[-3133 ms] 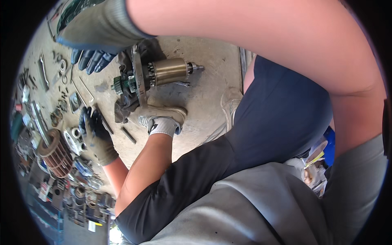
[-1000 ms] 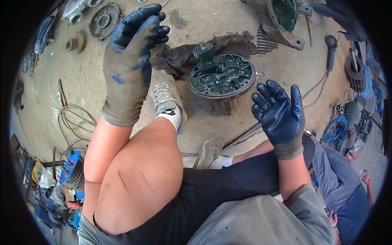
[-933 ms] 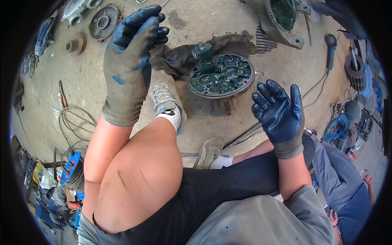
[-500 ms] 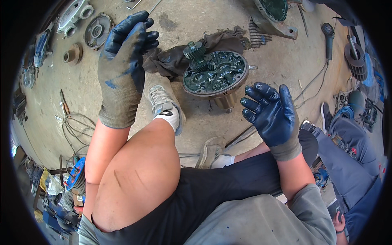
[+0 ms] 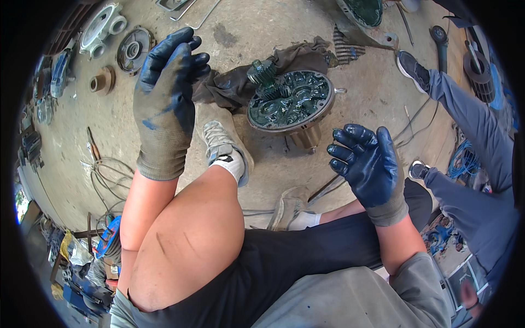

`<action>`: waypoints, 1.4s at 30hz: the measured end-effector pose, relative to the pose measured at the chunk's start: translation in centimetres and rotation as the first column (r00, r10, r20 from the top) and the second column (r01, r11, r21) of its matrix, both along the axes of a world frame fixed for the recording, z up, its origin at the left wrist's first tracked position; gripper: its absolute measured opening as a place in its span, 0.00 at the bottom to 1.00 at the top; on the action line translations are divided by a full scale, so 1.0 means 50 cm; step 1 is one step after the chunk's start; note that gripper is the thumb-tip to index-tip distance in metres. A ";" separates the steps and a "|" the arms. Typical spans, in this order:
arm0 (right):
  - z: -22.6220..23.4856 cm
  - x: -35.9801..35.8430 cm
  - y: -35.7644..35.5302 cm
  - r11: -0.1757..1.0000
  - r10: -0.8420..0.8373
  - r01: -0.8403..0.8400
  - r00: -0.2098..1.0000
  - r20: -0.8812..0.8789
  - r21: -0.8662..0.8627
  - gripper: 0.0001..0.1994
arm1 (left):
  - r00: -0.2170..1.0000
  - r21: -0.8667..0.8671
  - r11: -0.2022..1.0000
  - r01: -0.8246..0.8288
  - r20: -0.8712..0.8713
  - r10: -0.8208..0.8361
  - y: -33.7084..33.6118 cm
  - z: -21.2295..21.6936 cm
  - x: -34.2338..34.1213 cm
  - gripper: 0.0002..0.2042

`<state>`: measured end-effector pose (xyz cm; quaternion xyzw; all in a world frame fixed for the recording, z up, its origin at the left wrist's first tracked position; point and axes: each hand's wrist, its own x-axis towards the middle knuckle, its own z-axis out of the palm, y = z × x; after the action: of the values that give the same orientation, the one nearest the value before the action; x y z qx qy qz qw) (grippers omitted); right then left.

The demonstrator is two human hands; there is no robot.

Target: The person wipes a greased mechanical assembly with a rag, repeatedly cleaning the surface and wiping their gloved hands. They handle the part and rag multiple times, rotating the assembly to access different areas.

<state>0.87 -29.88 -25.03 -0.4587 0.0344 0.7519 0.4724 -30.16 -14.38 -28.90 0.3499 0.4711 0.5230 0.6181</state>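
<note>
The head view shows a person's two gloved hands raised above a concrete floor (image 5: pixel 372 104), one on either side of a round metal plate (image 5: pixel 296 103). The left hand (image 5: pixel 170 101) has its thumb side toward the camera, with the fingers loosely bent and parted. The right hand (image 5: pixel 367 168) is turned palm up, its fingers spread and slightly curled; the blue coating looks wet and shiny, with dark smears at the fingertips.

The plate lies between the hands, nearer the right one and apart from both in the picture. Its top is coated in dark green, glossy grease, and toothed gears (image 5: pixel 266 75) stand at its left side. A brassy metal cylinder (image 5: pixel 307 135) shows beneath it. Just behind the plate is a crumpled dark rag (image 5: pixel 232 85), and past that a striped cloth (image 5: pixel 347 46).

Beyond the left hand, a ring-shaped metal part (image 5: pixel 133 50) and a rusty collar (image 5: pixel 103 82) lie on the floor. A large casing (image 5: pixel 377 37) with a green inside sits at the top. At the right, a co-worker's legs in blue-grey trousers (image 5: pixel 473 112) reach into view.
</note>
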 end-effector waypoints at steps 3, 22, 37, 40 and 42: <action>0.002 0.003 -0.005 1.000 -0.010 0.010 1.000 -0.002 0.008 0.30 | 0.999 -0.040 0.999 -0.022 0.038 0.023 0.004 0.000 0.004 0.17; 0.005 0.008 -0.030 0.998 -0.047 0.051 0.991 0.128 -0.028 0.29 | 0.211 -0.311 0.351 0.883 -0.406 -0.889 0.176 -0.301 0.065 0.45; 0.017 0.014 -0.038 0.998 -0.068 0.070 0.981 0.179 -0.004 0.28 | 0.118 -0.340 0.373 0.863 -0.582 -0.804 0.181 -0.301 0.088 0.38; 0.017 0.012 -0.036 0.998 -0.062 0.064 0.980 0.190 -0.003 0.28 | 0.118 -0.372 0.391 0.842 -0.580 -0.806 0.180 -0.295 0.090 0.37; 0.016 0.011 -0.035 0.998 -0.057 0.059 0.979 0.194 -0.006 0.28 | 0.085 -0.370 0.393 0.842 -0.627 -0.774 0.179 -0.287 0.093 0.36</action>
<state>1.41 -31.63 -24.21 -0.5311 0.0059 0.6894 0.4926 -25.53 -5.43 -43.27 0.7490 0.3758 -0.0727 0.5409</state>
